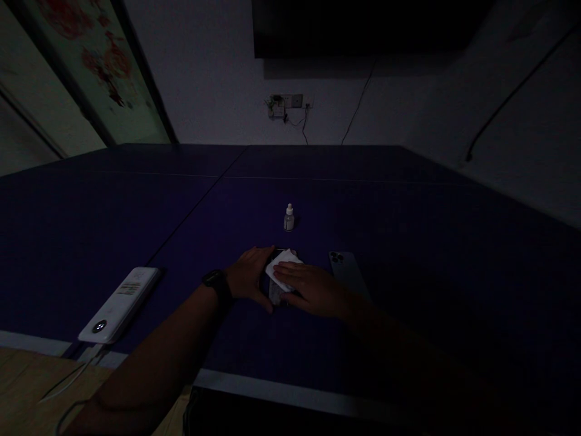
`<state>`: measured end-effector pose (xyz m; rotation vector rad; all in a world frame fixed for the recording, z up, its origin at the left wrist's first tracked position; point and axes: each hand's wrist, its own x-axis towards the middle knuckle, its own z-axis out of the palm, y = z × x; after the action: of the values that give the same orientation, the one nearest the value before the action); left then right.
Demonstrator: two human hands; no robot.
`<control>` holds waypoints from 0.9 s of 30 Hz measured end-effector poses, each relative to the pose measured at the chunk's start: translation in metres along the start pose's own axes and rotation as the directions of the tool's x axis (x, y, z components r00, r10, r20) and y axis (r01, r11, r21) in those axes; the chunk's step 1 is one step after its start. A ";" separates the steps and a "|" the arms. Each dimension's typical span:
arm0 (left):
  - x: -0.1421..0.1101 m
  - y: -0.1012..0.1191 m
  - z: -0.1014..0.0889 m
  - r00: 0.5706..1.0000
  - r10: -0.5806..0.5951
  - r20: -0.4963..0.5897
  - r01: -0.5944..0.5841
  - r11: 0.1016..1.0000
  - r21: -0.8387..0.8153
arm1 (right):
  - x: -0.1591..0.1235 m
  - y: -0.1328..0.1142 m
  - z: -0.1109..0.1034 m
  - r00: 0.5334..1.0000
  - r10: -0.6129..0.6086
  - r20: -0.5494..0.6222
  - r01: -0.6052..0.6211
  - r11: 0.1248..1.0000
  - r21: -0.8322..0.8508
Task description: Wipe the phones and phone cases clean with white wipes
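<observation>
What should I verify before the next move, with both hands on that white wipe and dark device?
1. White wipe under the right hand: ok, lying on the dark flat device.
2. Left hand against the device's side: ok.
3. Device's surface under the wipe: cannot tell, hidden and dim.
4. Dropper bottle: ok, upright, apart from both hands.
5. Phone beside the right hand: cannot tell whether they touch.
6. Light: not ok, the scene is very dark.
</observation>
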<state>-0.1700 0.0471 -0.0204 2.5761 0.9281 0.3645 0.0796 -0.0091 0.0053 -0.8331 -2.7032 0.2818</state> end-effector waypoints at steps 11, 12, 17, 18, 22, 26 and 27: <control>0.000 -0.001 0.000 1.000 -0.015 0.014 0.014 1.000 0.009 | 0.004 -0.010 0.003 0.998 -0.065 0.026 0.066 0.998 -0.002; 0.000 0.000 0.000 1.000 -0.015 0.016 0.015 1.000 0.010 | 0.004 -0.009 0.002 0.999 -0.047 0.016 0.047 0.999 -0.004; 0.001 0.002 -0.002 0.999 -0.027 0.023 0.027 1.000 0.004 | -0.004 -0.005 -0.001 0.998 -0.065 0.028 0.065 0.998 -0.015; 0.001 0.002 -0.002 0.999 -0.027 0.024 0.027 1.000 0.004 | -0.004 -0.006 0.001 0.996 -0.080 0.039 0.081 0.997 -0.016; 0.001 0.001 -0.001 1.000 -0.010 0.010 0.010 1.000 0.008 | 0.000 -0.008 0.003 0.998 -0.050 0.040 0.051 0.998 -0.026; 0.000 0.000 0.000 1.000 -0.016 0.002 0.016 1.000 0.002 | -0.001 -0.006 -0.002 0.999 -0.023 0.050 0.024 1.000 -0.020; 0.000 0.000 0.000 1.000 -0.016 0.001 0.016 1.000 0.001 | -0.002 -0.007 -0.003 0.998 -0.040 0.057 0.042 0.999 -0.018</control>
<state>-0.1698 0.0474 -0.0204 2.5682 0.9486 0.3576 0.0786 -0.0153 0.0097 -0.7852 -2.7762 0.2753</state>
